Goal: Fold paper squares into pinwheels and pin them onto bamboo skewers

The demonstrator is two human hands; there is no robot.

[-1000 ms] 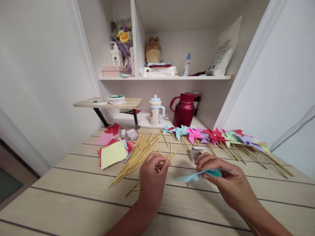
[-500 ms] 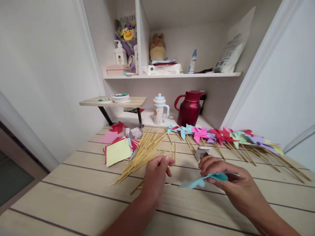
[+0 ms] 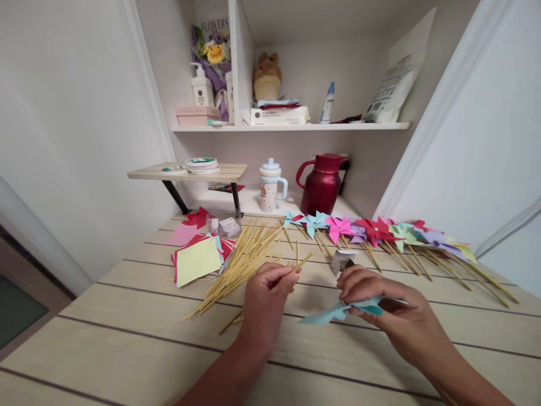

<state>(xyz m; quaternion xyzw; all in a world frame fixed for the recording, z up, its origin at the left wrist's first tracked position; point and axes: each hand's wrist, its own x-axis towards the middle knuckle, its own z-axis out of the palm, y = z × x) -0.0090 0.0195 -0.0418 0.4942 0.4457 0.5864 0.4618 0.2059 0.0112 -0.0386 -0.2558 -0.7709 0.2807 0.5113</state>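
Observation:
My left hand (image 3: pixel 270 290) is closed on a thin wooden stick (image 3: pixel 305 261), whose tip pokes out past the thumb toward the right. Pinched in my right hand (image 3: pixel 380 299) is a light blue paper pinwheel (image 3: pixel 327 314), held low over the table, its blades partly hidden by the fingers. Beside the left hand lies a loose heap of wooden sticks (image 3: pixel 240 270). Just beyond the right fingers stands a small open grey box (image 3: pixel 340 261); its contents are mostly hidden. A row of finished-looking pinwheels on sticks (image 3: pixel 376 232) stretches along the back right.
Square coloured papers (image 3: pixel 198 262) are stacked at the left, near a clear container (image 3: pixel 228 226) and a red paper pinwheel (image 3: pixel 198 217). A white and blue cup (image 3: pixel 269 192) and a red jug (image 3: pixel 322 186) stand at the back. A small raised shelf (image 3: pixel 147 172) is back left.
My left hand has raised a stick, whose end now shows beyond the fingers. The right hand still holds the blue pinwheel in nearly the same place. The view has shifted slightly.

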